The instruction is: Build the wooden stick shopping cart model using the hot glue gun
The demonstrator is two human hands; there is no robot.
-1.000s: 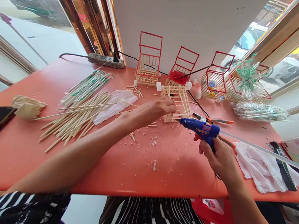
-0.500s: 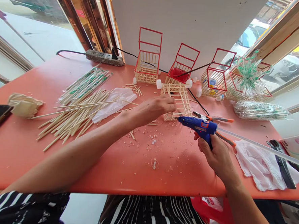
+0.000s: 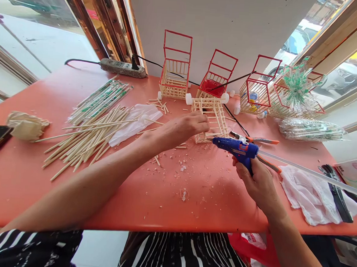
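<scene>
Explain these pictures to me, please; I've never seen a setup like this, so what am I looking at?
There is no machine here: a person works with two bare hands, seen from one camera worn on the head, looking forward and down.

The right hand holds a blue glue gun, its nozzle close to a small stick frame. The left hand is at that frame, its fingertips partly hidden.

On the red table lie loose sticks, pliers and a power strip. Small carts with red rails stand at the back.
</scene>
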